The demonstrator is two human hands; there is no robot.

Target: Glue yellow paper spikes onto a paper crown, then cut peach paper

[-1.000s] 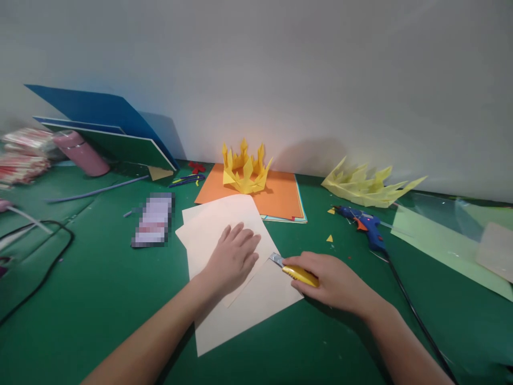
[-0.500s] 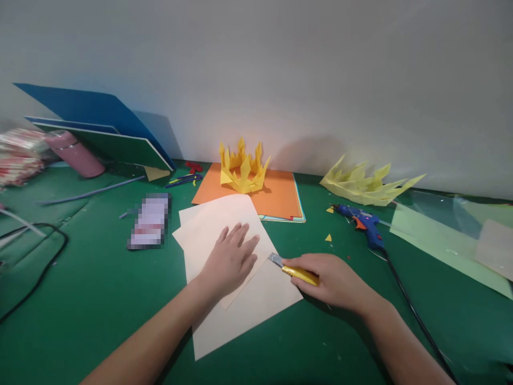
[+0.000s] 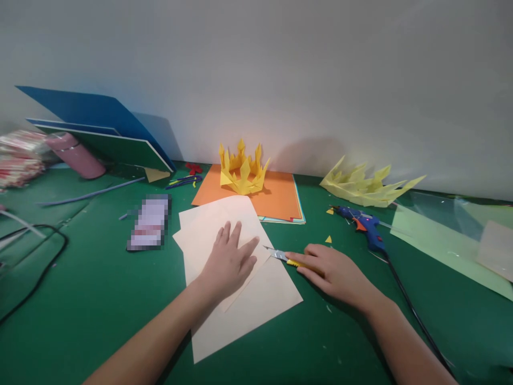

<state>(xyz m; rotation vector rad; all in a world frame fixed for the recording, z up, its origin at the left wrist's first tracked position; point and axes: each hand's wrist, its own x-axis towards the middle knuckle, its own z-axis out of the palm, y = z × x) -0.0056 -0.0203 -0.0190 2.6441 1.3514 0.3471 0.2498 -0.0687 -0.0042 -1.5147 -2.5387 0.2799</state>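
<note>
While left hand (image 3: 229,263) lies, fingers spread, on the paper (image 3: 256,315) directly beneath it, right hand (image 3: 331,271) grips the knife (image 3: 294,262), blade (image 3: 277,253) just beside left fingertips (image 3: 254,243); a slip, from too hard a push, could nick them; beyond left hand, crown (image 3: 245,187); beyond right, glue gun (image 3: 373,233).

White paper (image 3: 252,307) flat on green tabletop (image 3: 312,342), in skewed, overlapping layers, with folded versus separate sheets not distinguishable; utility knife (image 3: 281,256), yellow handle mostly hidden, silver front part pointing left, lies across the paper's right edge, tip over the upper layer, contact unclear.
</note>
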